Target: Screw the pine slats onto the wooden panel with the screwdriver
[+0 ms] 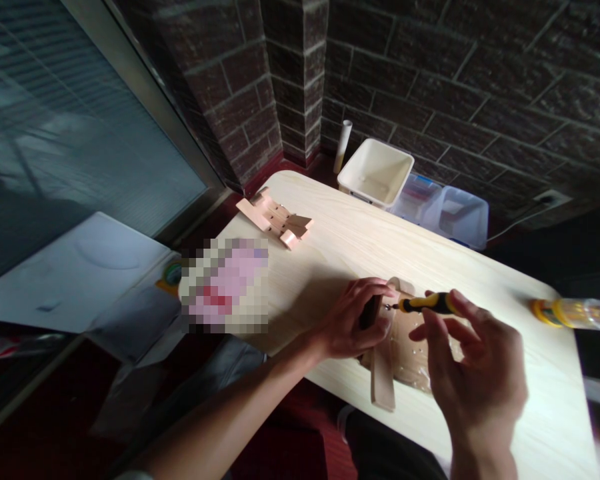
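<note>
My right hand (480, 367) pinches the yellow-and-black handle of a small screwdriver (427, 304), held nearly level with its tip pointing left. At that tip sits a small metal screw (388, 307), against a wooden part. My left hand (357, 317) is wrapped round this wooden piece, a long flat strip (383, 380) with a rounded block at its far end. How the pieces join is partly hidden by my fingers. Beneath lies a clear plastic bag (417, 363) with small shiny bits, over what looks like more wood.
Toward the table's far left corner rests a wooden assembly (279, 220) with rounded blocks and dark holes. A clear container with a yellow end (575, 313) lies at the right edge. A blurred pink item (230, 280) is at left. A cream bin (375, 173) and clear boxes (463, 217) stand behind the table (480, 273).
</note>
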`<state>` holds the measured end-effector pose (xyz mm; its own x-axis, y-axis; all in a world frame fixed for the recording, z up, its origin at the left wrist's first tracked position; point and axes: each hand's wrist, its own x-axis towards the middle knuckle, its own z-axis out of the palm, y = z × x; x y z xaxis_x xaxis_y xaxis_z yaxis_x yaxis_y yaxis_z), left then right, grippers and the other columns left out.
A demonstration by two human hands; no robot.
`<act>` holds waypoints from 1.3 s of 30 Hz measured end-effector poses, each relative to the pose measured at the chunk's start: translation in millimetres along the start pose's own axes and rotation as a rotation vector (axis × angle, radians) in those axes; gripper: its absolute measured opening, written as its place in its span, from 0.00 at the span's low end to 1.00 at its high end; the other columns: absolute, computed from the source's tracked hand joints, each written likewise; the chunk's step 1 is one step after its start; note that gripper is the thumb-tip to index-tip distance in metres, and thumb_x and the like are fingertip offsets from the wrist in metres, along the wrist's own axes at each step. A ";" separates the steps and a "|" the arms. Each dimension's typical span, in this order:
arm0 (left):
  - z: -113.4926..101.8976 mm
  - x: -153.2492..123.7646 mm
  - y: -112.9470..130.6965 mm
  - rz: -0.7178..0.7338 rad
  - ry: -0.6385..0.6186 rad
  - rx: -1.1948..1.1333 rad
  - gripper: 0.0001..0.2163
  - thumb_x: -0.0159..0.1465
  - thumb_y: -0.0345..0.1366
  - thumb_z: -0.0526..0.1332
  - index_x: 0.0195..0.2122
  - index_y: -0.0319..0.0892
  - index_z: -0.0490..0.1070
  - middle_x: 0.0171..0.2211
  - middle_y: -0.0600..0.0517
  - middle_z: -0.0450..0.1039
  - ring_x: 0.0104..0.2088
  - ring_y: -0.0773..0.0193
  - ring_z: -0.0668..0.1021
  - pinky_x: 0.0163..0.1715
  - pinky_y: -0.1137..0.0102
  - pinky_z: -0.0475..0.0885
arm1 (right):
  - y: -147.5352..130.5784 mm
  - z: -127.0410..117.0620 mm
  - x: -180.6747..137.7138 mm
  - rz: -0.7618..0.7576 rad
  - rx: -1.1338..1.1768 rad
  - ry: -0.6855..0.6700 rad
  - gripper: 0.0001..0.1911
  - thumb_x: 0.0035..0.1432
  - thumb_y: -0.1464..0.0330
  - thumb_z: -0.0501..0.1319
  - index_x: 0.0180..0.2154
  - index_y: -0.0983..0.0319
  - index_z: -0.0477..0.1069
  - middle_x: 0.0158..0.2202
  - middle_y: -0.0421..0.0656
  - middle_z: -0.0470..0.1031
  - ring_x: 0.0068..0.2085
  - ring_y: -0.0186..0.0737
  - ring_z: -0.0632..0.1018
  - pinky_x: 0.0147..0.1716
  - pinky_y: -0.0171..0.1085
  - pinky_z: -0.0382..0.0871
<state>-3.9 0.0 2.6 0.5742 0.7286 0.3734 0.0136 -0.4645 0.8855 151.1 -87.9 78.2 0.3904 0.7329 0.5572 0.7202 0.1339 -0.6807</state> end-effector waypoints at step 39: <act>3.0 -0.1 -1.2 0.028 0.032 -0.008 0.17 0.68 0.34 0.61 0.58 0.46 0.66 0.61 0.41 0.72 0.65 0.48 0.73 0.67 0.49 0.69 | -8.1 -8.8 11.8 0.161 0.191 -0.083 0.17 0.61 0.71 0.73 0.51 0.60 0.76 0.52 0.51 0.80 0.27 0.37 0.85 0.27 0.42 0.86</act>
<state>-1.6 -1.0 0.6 0.5474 0.7315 0.4065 -0.0085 -0.4808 0.8768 154.8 -86.2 94.5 0.4375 0.8060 0.3988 0.5284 0.1284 -0.8392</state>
